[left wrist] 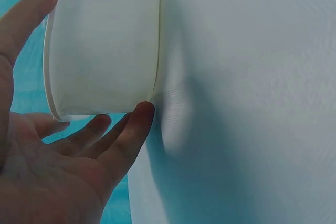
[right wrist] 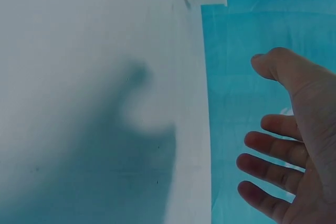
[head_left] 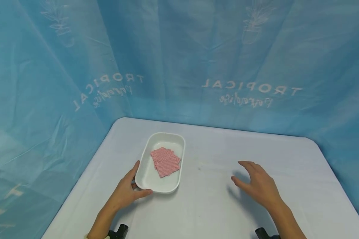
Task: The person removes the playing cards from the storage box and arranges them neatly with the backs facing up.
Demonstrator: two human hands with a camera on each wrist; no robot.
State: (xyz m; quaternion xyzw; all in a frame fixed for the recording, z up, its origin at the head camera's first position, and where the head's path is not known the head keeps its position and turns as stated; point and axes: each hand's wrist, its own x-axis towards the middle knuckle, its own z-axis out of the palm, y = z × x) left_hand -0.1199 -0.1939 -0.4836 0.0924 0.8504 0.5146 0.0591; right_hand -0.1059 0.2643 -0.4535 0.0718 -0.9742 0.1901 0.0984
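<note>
A white rectangular dish with rounded corners sits at the left of the table. Inside it lie several overlapping playing cards, their red-and-white patterned backs facing up. My left hand holds the dish at its near left corner, index finger along the left side and thumb at the near end. From the left wrist, the dish's outer wall shows between the thumb and the other fingers. Over the right part of the table, my right hand hovers with spread fingers and nothing in it; the right wrist view shows its loosely bent fingers.
A white cloth covers the table. Blue printed curtains hang behind it and along the left side. Dark camera mounts sit at both wrists. The right hand's shadow falls on the cloth.
</note>
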